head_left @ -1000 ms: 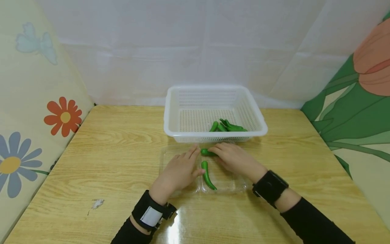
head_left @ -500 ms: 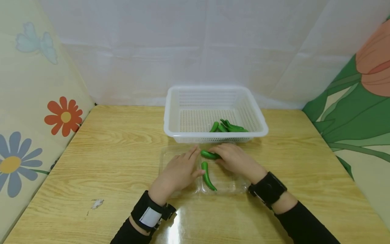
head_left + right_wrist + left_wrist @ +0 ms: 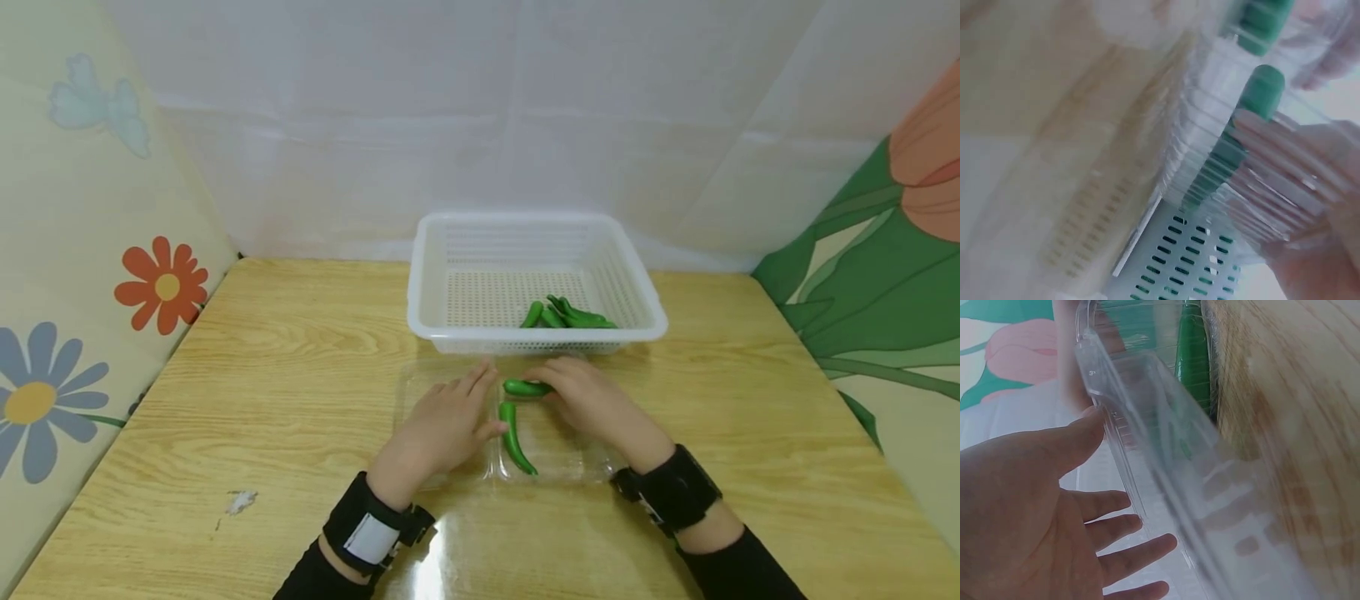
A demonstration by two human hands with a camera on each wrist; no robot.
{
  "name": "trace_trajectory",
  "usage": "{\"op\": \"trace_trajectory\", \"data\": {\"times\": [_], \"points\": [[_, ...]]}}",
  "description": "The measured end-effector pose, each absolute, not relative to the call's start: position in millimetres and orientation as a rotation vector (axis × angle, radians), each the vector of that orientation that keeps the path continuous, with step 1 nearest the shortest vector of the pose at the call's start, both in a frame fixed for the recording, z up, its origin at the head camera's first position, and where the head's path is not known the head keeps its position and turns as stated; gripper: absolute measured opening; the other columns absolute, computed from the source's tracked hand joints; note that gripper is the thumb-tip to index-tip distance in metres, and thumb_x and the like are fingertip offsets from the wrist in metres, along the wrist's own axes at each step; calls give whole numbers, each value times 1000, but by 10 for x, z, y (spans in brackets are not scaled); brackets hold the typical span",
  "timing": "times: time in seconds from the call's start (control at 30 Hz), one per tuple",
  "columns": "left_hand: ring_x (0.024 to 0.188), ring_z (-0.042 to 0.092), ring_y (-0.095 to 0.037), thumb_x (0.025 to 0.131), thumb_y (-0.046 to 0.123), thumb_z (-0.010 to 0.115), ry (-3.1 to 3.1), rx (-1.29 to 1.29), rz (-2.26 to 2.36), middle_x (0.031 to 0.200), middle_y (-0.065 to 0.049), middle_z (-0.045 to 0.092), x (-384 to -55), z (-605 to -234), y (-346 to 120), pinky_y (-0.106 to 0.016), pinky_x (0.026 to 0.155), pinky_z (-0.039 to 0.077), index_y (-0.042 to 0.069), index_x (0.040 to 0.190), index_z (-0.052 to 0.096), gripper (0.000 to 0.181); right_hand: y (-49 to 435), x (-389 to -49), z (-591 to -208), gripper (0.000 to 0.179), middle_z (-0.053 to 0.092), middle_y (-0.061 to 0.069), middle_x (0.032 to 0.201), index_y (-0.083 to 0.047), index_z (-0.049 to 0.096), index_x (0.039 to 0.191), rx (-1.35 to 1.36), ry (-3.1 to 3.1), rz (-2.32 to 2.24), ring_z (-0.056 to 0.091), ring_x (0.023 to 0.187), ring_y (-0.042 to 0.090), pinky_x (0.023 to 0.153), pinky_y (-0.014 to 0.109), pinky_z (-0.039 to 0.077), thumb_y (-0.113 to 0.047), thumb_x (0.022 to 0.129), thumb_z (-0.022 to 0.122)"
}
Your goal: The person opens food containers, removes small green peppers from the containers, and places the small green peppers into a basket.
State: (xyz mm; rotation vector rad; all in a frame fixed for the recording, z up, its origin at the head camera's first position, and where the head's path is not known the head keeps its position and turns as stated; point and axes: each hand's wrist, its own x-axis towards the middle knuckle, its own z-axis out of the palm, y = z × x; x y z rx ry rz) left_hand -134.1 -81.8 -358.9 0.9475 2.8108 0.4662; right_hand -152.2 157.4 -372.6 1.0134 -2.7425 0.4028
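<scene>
A clear plastic clamshell box [image 3: 558,462] lies spread on the table, its two halves side by side. My left hand [image 3: 442,427] is over the left half, fingers extended toward the middle ridge; in the left wrist view its thumb and straight fingers [image 3: 1138,555] lie along the clear rim. Inside the right half, my right hand [image 3: 588,402] pinches a green chili pepper [image 3: 522,387] lying crosswise, its far end hidden under the fingers. Nearer me in the same half, a second green chili pepper [image 3: 514,442] lies lengthwise beside the ridge, close to my left thumb.
Just behind the box stands a white perforated basket [image 3: 536,335] with several green chili peppers [image 3: 573,314] in its front right part. A white cloth [image 3: 337,150] hangs behind the wooden table [image 3: 300,333], and flower-printed panels flank it.
My right hand has drawn the pinched chili pepper slightly toward me and to the right. The left hand and the other chili pepper keep their places.
</scene>
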Motion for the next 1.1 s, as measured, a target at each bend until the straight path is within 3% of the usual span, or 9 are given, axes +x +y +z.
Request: {"op": "trace_trajectory", "data": {"times": [0.53,0.8,1.1], "points": [[141,35,-34,99,52,50,2811,925,459,162,-14,21,-1316,-3575,-805,-51,115,30,4,156,27,78,1664,-1299,-3354,47,69,7,103,-5,69,113,1006,-2565,388,65,95,26,85,42,56,15,71,79],[141,36,-34,99,52,50,2821,940,443,161,-15,23,-1352,-3578,-807,-51,115,31,4,155,28,77,1723,-1262,-3202,49,67,15,113,1,65,120,945,-2489,366,64,103,34,91,48,54,17,74,74],[140,38,-36,99,51,51,2815,942,468,160,-16,25,-1339,-3578,-810,-51,115,32,2,155,29,78,1831,-1300,-3160,48,62,18,106,4,62,127,788,-2389,351,62,87,35,71,46,55,13,81,71]]}}
